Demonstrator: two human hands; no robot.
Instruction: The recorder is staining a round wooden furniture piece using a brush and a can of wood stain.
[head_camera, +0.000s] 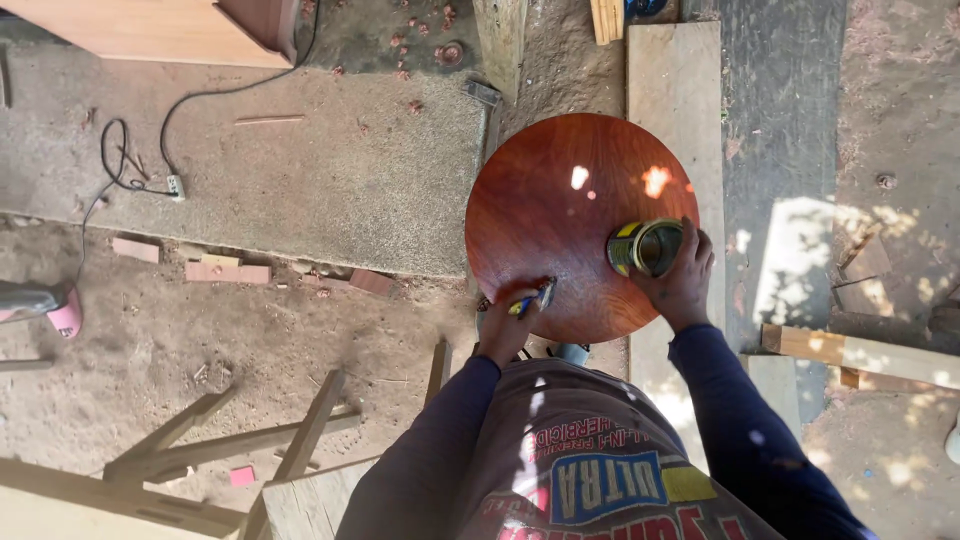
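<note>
A round reddish-brown glossy wooden tabletop (560, 190) lies below me. My left hand (505, 325) grips a small brush (532, 300) with a blue and yellow handle, its bristles touching the near edge of the top. My right hand (685, 275) holds an open yellow-labelled tin can (645, 247) resting on the right side of the wood. Both arms wear dark long sleeves.
A long pale board (675, 90) lies under the round top. A concrete slab (300, 170) carries a black cable and a white plug (176, 185). Wooden frame pieces (250, 435) lie on the dirt at lower left, and a plank (860, 352) lies to the right.
</note>
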